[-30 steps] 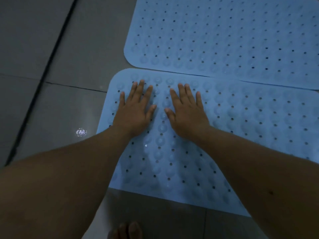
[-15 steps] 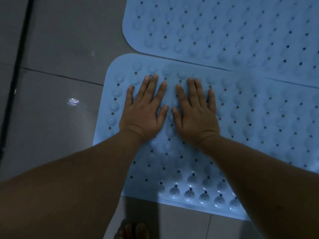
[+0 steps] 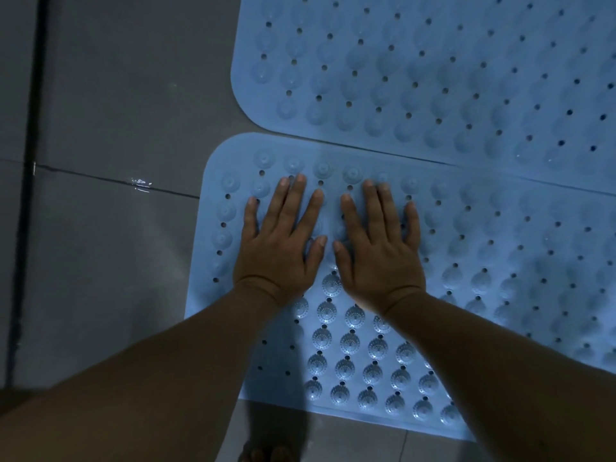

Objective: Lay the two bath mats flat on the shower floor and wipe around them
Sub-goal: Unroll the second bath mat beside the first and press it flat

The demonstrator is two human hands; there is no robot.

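Observation:
Two light blue rubber bath mats with round bumps and drain holes lie flat on the grey tiled floor. The near mat [image 3: 500, 248] runs from the centre to the right edge. The far mat [image 3: 433, 68] lies just beyond it, their long edges almost touching. My left hand [image 3: 276, 241] and my right hand [image 3: 376, 245] press palm-down, side by side, on the near mat's left end, with straight, slightly spread fingers. My forearms cover part of the mat's near edge.
Grey floor tiles [image 3: 116, 95] with dark grout lines spread to the left of the mats. A small wet glint [image 3: 141, 185] sits on a grout line. My toes [image 3: 266, 453] show at the bottom edge, just before the near mat.
Both hands stay flat on the near mat's left end, now closer together. The view has shifted, so the mats and the glint sit differently in frame.

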